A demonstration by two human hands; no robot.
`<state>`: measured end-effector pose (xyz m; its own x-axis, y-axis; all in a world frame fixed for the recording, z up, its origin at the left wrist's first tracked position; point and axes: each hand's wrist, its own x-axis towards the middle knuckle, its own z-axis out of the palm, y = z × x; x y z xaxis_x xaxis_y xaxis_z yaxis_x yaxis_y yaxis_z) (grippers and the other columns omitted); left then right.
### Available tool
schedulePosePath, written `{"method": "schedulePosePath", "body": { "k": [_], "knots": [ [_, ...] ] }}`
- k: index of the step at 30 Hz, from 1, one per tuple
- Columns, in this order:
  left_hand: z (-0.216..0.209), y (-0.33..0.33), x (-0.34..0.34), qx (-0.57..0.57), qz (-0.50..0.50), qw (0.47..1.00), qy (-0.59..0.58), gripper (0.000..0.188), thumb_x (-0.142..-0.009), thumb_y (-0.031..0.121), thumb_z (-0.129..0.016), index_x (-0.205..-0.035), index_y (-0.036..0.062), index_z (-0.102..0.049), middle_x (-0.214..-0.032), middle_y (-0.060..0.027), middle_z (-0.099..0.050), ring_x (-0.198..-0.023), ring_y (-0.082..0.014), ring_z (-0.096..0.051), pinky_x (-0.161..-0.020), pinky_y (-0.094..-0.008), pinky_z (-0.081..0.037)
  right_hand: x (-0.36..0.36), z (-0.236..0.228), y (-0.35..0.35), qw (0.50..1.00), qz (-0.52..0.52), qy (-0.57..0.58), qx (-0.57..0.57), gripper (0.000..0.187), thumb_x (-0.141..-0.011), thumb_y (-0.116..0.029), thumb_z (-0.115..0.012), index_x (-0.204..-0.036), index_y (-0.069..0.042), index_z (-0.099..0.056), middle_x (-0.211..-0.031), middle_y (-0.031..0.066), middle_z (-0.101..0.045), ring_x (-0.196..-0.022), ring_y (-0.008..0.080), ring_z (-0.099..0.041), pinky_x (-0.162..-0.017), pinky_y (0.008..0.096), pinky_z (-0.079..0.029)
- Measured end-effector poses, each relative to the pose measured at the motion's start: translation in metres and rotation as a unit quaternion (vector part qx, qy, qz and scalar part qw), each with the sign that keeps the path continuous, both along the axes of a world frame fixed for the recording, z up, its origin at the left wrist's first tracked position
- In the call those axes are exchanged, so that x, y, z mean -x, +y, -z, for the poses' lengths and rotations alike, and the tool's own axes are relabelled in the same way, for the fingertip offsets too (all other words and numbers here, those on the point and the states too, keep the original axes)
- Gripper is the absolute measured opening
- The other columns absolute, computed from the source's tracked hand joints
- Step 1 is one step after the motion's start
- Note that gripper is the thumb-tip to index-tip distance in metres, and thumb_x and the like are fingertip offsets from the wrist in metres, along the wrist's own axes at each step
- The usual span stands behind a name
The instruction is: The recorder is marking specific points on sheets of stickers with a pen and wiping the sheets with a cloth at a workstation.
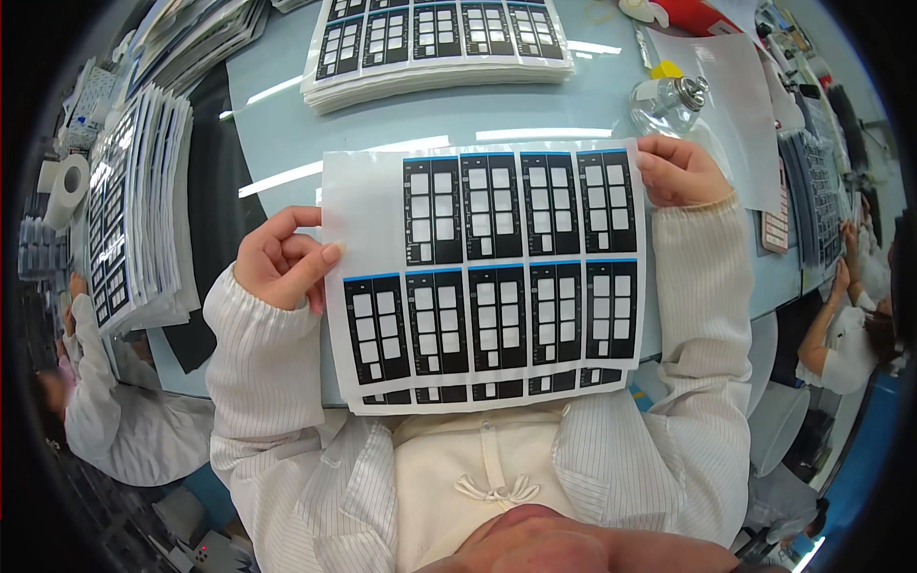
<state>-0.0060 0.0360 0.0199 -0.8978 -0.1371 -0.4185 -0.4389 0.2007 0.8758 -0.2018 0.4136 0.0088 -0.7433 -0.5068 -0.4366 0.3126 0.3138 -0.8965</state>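
Stack (437, 57) behind sheets (492, 265), btl. (659, 111) back R.

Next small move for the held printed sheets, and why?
Probably square the top sheet with the sheet beneath: a printed strip of the latter shows past the near edge, while the left hand and right hand hold opposite sides.

White sheet (492, 265) of black labels, each blue along the top and set with white rectangles: five in the lower row, four in the upper, its left end blank. It spreads over the near edge of the worktop (282, 134); a similar sheet (511, 392) peeks out beneath.
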Motion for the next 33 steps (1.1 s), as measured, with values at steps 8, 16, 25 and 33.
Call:
{"method": "schedulePosePath", "body": {
  "k": [8,16,25,33],
  "knots": [
    [0.002,0.004,-0.003,-0.018,-0.002,1.0,-0.003,0.031,-0.085,0.006,-0.058,-0.112,-0.0043,-0.049,-0.075,-0.012,-0.067,-0.051,-0.0129,-0.061,-0.044,-0.0219,-0.047,-0.008,-0.022,0.004,0.969,-0.225,-0.093,-0.051,0.02,-0.08,-0.012,-0.068,-0.093,0.003,-0.065,-0.078,0.0047,-0.065,-0.061,0.007,-0.055,-0.052,0.0177,-0.039],
    [-0.007,-0.007,-0.011,0.008,-0.033,0.996,0.088,0.029,-0.082,0.003,-0.06,-0.109,-0.0023,-0.054,-0.081,-0.0095,-0.068,-0.067,-0.013,-0.064,-0.055,-0.0235,-0.05,-0.019,-0.026,-0.001,0.98,-0.199,0.027,-0.003,0.011,-0.081,-0.007,-0.064,-0.078,0.004,-0.066,-0.067,0.0065,-0.063,-0.048,0.0076,-0.05,-0.044,0.0198,-0.036],
    [-0.014,-0.008,-0.013,0.045,-0.001,0.989,0.142,0.02,-0.081,0.003,-0.065,-0.099,-0.0004,-0.058,-0.085,-0.01,-0.068,-0.073,-0.0139,-0.066,-0.06,-0.0229,-0.051,-0.014,-0.017,0.017,0.962,-0.219,0.159,0.033,0.008,-0.079,-0.001,-0.064,-0.074,0.006,-0.065,-0.065,0.0096,-0.063,-0.052,0.0124,-0.058,-0.048,0.0221,-0.043],
    [-0.012,-0.01,-0.014,0.06,0.012,0.985,0.164,0.021,-0.08,0.005,-0.066,-0.099,-0.0005,-0.059,-0.085,-0.0117,-0.069,-0.072,-0.0152,-0.066,-0.06,-0.024,-0.051,-0.016,-0.011,0.017,0.948,-0.223,0.218,0.062,0.01,-0.079,-0.002,-0.065,-0.073,0.006,-0.066,-0.064,0.0104,-0.063,-0.052,0.013,-0.058,-0.048,0.0227,-0.042]
  ]
}}
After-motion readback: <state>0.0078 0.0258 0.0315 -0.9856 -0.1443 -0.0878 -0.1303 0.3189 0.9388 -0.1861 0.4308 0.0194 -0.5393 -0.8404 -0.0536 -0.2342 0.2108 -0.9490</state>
